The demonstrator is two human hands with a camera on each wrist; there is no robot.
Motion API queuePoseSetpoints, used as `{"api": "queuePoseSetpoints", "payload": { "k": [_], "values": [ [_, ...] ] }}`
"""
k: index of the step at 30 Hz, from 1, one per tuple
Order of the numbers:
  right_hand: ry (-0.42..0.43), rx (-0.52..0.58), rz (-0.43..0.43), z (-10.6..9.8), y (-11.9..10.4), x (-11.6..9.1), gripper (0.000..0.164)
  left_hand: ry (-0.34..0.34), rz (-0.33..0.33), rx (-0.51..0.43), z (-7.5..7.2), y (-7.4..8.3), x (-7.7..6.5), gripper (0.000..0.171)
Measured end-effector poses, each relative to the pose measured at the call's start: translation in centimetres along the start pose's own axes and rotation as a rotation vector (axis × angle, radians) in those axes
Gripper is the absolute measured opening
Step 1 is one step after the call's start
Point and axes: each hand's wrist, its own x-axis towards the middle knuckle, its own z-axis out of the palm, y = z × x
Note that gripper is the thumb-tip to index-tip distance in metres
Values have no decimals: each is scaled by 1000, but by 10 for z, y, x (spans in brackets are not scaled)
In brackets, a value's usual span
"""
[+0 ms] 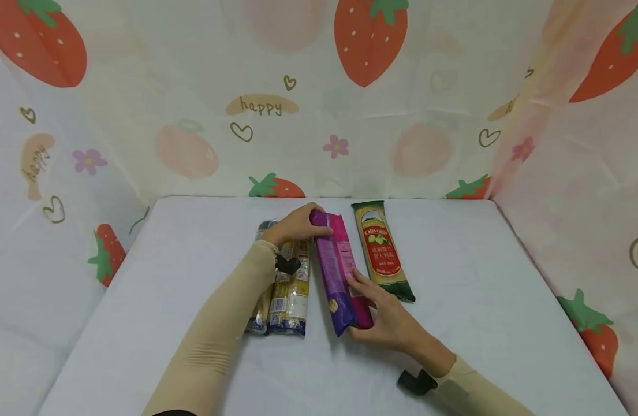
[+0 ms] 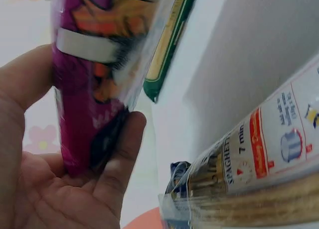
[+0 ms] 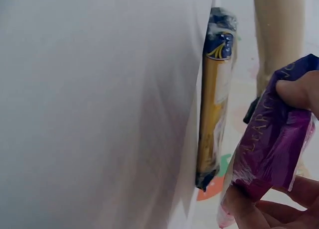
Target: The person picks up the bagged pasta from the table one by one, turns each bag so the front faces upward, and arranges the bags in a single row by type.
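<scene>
Both hands hold a long purple-and-pink packet (image 1: 329,263) raised above the white table. At its far end, my left hand (image 1: 298,224) grips it between thumb and fingers; the left wrist view shows that end of the packet (image 2: 79,94) with a cartoon print. My right hand (image 1: 388,320) holds the near end, its thumb on one side and fingers on the other, as the right wrist view of the packet (image 3: 269,134) shows. Beneath and beside my left arm lie two clear packs of spaghetti (image 1: 293,289) side by side, partly hidden by that hand and sleeve.
Right of the held packet lies a pasta pack (image 1: 383,248) with green ends and a red label, slightly slanted. White cloth covers the table (image 1: 480,277). Strawberry-printed curtains (image 1: 308,144) hang behind it and at both sides.
</scene>
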Motion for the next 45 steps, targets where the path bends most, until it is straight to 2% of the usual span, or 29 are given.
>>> {"api": "queuePoseSetpoints", "payload": {
  "k": [3,11,16,18,19,23,26,32,41,45],
  "values": [
    [10,44,-4,0,0,0,97,21,-3,-60,-4,1,-5,65],
    [25,172,-52,1,1,-2,96,30,1,-323,-7,-12,-10,52],
    [45,260,-63,0,2,-1,96,-14,30,-575,-6,-17,-8,46],
    [51,290,-54,-1,2,-1,96,-35,37,-630,-5,-18,-7,46],
    [52,307,-52,-1,2,-1,96,-41,40,-636,-5,-19,-7,47],
    [48,368,-51,-2,1,-1,96,-38,78,-540,-4,-21,-10,45],
    [38,415,-52,-3,0,-1,95,-33,113,-506,-4,-21,-12,45],
    [26,534,-68,-4,-2,2,90,-29,148,-518,-2,-24,-10,45],
    [23,650,-35,-3,-2,0,82,-49,143,-518,-2,-29,-11,41],
    [37,623,-15,-2,-3,-3,79,-74,142,-527,0,-34,-10,38]
  ]
}}
